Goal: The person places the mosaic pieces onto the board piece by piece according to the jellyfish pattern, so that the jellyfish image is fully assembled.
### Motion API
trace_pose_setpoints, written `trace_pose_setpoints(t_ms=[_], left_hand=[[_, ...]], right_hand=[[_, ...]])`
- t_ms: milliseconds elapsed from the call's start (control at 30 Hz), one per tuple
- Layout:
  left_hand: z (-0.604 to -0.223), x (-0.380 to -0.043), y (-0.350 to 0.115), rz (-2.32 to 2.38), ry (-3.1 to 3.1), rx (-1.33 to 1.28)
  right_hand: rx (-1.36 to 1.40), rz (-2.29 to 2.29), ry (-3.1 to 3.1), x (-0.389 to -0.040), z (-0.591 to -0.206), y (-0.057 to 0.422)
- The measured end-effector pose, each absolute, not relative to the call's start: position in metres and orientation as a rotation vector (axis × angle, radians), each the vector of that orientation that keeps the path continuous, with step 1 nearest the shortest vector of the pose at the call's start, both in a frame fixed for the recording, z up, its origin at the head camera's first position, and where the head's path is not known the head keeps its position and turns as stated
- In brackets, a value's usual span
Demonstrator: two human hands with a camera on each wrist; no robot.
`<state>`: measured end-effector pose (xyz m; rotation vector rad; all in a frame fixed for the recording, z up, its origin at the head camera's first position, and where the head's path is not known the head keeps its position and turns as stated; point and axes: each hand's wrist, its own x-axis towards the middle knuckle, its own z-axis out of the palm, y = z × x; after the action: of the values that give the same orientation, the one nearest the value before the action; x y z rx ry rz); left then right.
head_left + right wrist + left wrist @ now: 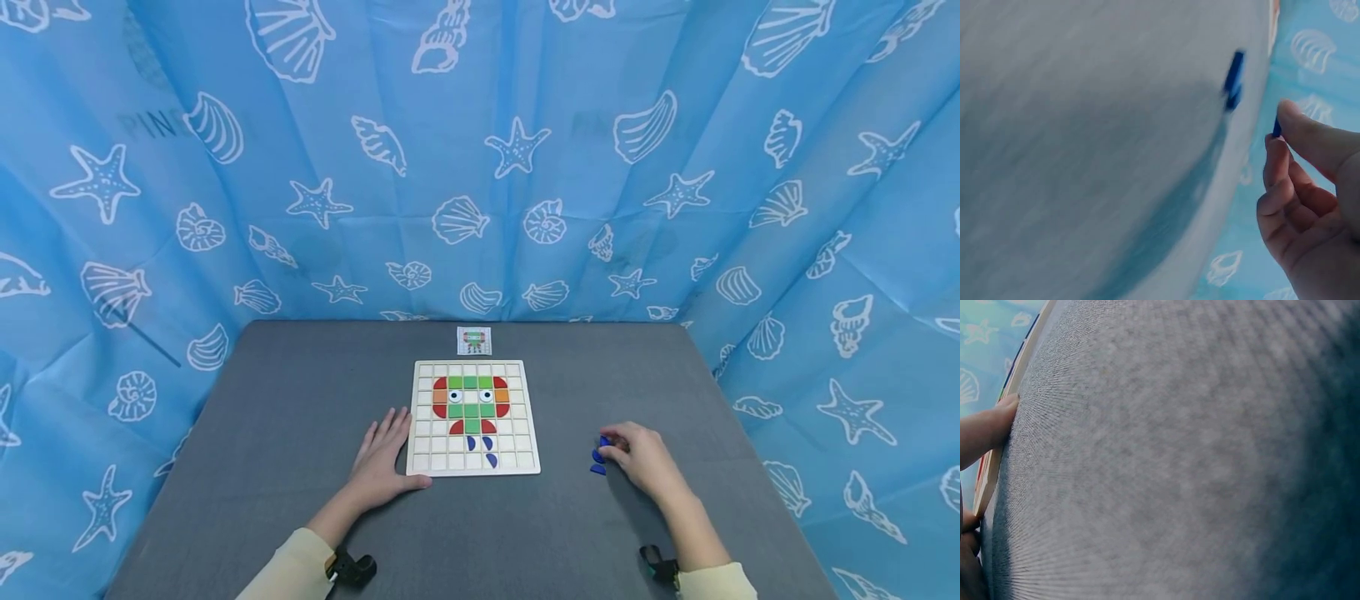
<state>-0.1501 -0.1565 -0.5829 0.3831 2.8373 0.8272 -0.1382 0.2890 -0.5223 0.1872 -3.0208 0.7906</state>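
A white gridded board [438, 465] lies on the table, bearing red, orange and green pieces, two eye pieces and several blue half-round pieces near its lower middle. My left hand [381, 462] rests at the board's left side with fingers spread, the thumb by the near-left corner. In the left wrist view a thumb [988, 428] touches the board's edge. To the right of the board, my right hand [637, 452] pinches a small blue piece [1277, 127] between thumb and fingertips. Other blue half-round pieces [597, 469] lie on the cloth just under that hand.
A small printed card [474, 341] with a similar coloured pattern lies behind the board. Grey cloth [300, 392] covers the table. A blue curtain [517, 208] with white shells and starfish hangs round the back and sides.
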Motion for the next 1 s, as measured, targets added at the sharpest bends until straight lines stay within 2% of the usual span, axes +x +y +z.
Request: trace_pose_setpoints(t_ms=[367,700,1000], left_hand=[[-0.586,-0.152,-0.156,0.808,2.828,0.372],[-0.584,-0.152,-0.156,0.818,2.844,0.381],[-0.584,-0.151,-0.156,0.815,2.833,0.372]], right_hand=[[0.297,0.840,-2.954,-0.152,-0.500,0.234],[0.367,0.892,-2.975,-0.156,-0.496,0.178],[0.634,0.925,-2.946,-0.158,-0.507,0.136]])
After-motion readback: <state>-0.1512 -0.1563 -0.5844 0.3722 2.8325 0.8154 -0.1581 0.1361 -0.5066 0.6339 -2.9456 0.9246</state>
